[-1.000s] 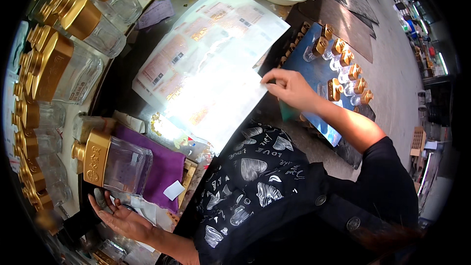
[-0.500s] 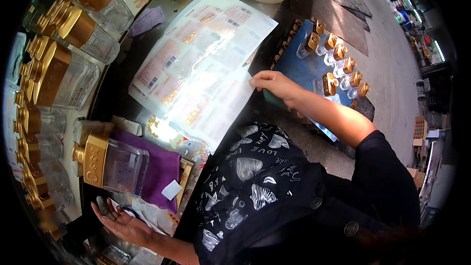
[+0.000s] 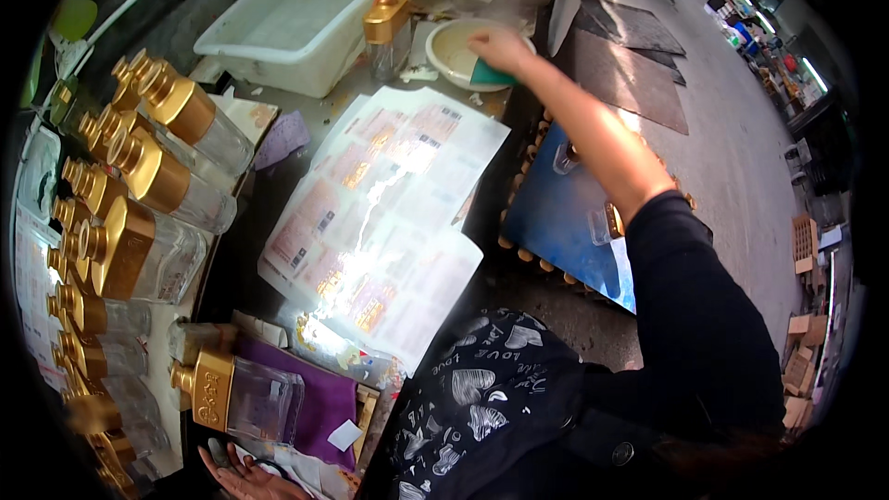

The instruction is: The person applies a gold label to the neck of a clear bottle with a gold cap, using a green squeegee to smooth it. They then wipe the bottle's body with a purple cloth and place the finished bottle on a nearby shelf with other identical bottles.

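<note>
My right hand (image 3: 503,52) reaches over the white bowl (image 3: 448,72) at the back, fingers closed. A flat green piece (image 3: 489,76) shows under it; its kind is hard to tell. At the lower left my left hand (image 3: 248,479) is open, palm up, with fingers apart and a grey covering on one finger. Just beyond it a clear glass bottle (image 3: 269,400) with a gold embossed shoulder and neck lies on its side on a purple cloth (image 3: 326,400). Overlapping printed translucent sheets (image 3: 407,208) lie on the metal table, glaring in the light.
Several gold-topped bottles (image 3: 162,171) crowd a board on the left. A white plastic tub (image 3: 278,37) and an upright bottle (image 3: 387,37) stand at the back. To the right is a blue board (image 3: 565,222) with bottles, partly behind my arm. A white paper scrap (image 3: 344,435) lies on the cloth.
My right hand has left the edge of the printed sheet and moved away to the bowl, with the green piece. The whole view has shifted, showing more of the far side. My left hand stays open.
</note>
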`<control>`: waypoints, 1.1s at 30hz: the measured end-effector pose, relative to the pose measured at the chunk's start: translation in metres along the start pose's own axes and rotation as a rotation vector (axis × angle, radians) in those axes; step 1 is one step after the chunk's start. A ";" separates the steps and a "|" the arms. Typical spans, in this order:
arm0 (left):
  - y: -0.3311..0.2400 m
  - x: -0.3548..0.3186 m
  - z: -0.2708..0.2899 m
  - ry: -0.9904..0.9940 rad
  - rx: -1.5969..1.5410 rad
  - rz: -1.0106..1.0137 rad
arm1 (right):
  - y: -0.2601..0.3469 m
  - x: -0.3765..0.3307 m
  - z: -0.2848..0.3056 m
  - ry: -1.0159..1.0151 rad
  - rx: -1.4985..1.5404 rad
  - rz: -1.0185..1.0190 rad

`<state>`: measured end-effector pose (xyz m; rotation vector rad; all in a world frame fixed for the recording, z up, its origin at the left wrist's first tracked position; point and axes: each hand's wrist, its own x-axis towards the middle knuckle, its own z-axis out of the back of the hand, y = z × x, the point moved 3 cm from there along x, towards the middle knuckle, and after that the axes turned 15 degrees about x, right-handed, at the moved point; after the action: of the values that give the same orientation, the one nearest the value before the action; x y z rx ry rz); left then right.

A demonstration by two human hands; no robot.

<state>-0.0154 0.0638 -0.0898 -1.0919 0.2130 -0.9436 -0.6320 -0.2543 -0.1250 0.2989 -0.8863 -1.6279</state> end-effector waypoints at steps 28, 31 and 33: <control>0.028 0.007 0.014 -0.004 -0.110 0.129 | 0.090 -0.269 -0.028 0.645 -0.076 0.494; 0.031 0.008 0.016 -0.017 -0.100 0.163 | 0.071 -0.276 -0.031 0.466 0.325 -0.011; 0.028 0.007 0.015 -0.020 -0.098 0.154 | 0.067 -0.279 -0.041 0.392 0.531 -0.390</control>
<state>0.0132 0.0722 -0.1040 -1.1578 0.3250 -0.7906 -0.4821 -0.0123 -0.1823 1.1808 -0.9800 -1.5738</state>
